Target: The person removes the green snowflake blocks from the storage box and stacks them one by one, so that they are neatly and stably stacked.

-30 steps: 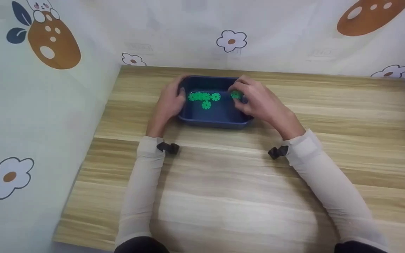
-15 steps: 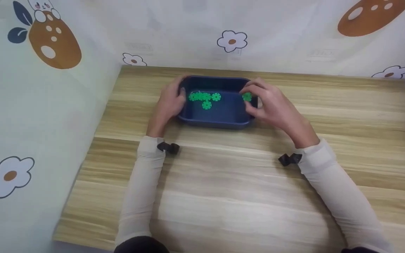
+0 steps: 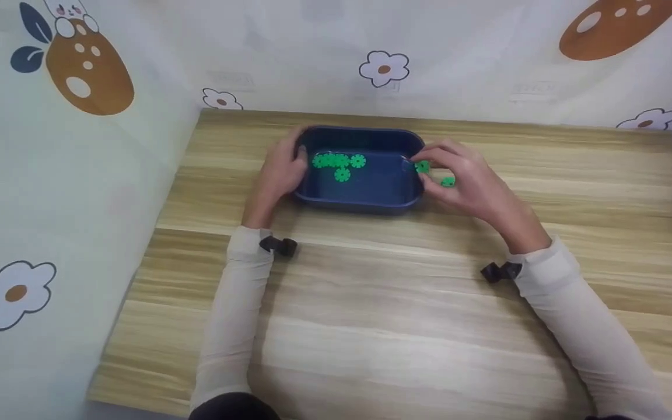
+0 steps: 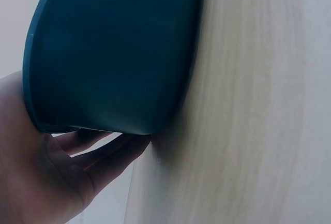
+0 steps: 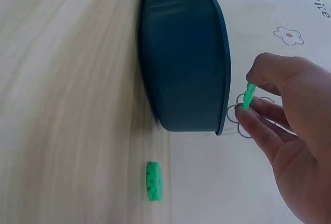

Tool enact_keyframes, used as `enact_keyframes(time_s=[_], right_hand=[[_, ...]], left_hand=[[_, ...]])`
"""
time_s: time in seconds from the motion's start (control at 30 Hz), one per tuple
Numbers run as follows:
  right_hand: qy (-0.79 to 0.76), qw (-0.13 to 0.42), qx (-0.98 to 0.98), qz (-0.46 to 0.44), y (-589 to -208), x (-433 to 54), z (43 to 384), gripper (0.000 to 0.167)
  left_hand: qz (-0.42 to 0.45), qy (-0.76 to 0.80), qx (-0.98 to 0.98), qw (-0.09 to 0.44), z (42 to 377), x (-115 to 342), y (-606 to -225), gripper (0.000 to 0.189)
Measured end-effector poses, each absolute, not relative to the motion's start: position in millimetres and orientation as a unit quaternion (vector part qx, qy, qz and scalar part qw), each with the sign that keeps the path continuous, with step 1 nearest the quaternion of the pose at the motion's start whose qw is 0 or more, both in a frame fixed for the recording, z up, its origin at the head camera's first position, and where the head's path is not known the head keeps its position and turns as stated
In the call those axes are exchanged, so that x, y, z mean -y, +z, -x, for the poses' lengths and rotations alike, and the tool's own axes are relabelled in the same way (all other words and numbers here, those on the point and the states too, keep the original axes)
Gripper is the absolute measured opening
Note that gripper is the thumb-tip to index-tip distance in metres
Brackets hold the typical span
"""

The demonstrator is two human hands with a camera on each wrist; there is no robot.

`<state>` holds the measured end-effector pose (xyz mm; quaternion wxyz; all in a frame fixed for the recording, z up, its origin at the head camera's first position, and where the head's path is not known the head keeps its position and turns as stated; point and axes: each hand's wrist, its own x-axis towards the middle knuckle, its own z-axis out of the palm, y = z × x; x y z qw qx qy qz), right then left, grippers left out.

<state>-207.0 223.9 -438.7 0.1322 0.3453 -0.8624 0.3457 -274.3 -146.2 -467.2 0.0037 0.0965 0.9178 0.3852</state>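
A blue plastic tray (image 3: 371, 186) lies on the wooden table. My left hand (image 3: 282, 166) grips its left side, the thumb over the rim; the left wrist view has the fingers against the outer wall. Several green snowflake building discs (image 3: 342, 174) are inside the tray, bunched towards the left. Between thumb and fingertips my right hand (image 3: 479, 181) pinches one more green disc (image 5: 249, 95), just off the right rim and above rim height. Another green disc (image 5: 154, 181) rests on the table right of the tray, partly covered by that hand in the head view.
A pale wall sheet (image 3: 301, 64) printed with flowers and brown fruit rises behind the table (image 3: 371, 309) and along its left side. Wood surface stretches in front of the tray and to its right.
With the pinched disc, my right hand has moved rightward from over the tray to beyond its right rim. The disc on the table has come into sight. My left hand and the tray stay put.
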Motion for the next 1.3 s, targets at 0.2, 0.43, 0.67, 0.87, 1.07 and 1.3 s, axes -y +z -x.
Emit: enact_keyframes(time_s=[0.2, 0.43, 0.67, 0.87, 1.07, 1.3], right_hand=[[0.345, 0.139, 0.860, -0.350, -440.1, -236.1, 205.4, 0.028], [0.344, 0.150, 0.863, -0.337, -445.4, -254.6, 203.9, 0.028], [0.351, 0.113, 0.874, -0.315, -448.4, -265.6, 204.9, 0.027], [0.341, 0.080, 0.888, -0.299, -451.1, -271.5, 206.4, 0.024], [0.339, 0.041, 0.898, -0.279, -455.3, -276.9, 208.2, 0.024], [0.298, 0.019, 0.916, -0.270, -457.6, -279.7, 210.8, 0.021]], left_hand=[[-0.098, 0.393, -0.914, 0.003, 273.9, 147.0, -467.1, 0.051], [-0.088, 0.391, -0.916, 0.022, 274.6, 145.9, -465.2, 0.052], [-0.098, 0.394, -0.914, 0.011, 274.9, 145.9, -467.2, 0.052], [-0.108, 0.395, -0.912, 0.003, 276.5, 145.0, -468.5, 0.052], [-0.098, 0.393, -0.914, 0.013, 277.7, 143.4, -468.0, 0.052], [-0.100, 0.391, -0.915, 0.007, 275.7, 145.1, -468.9, 0.052]])
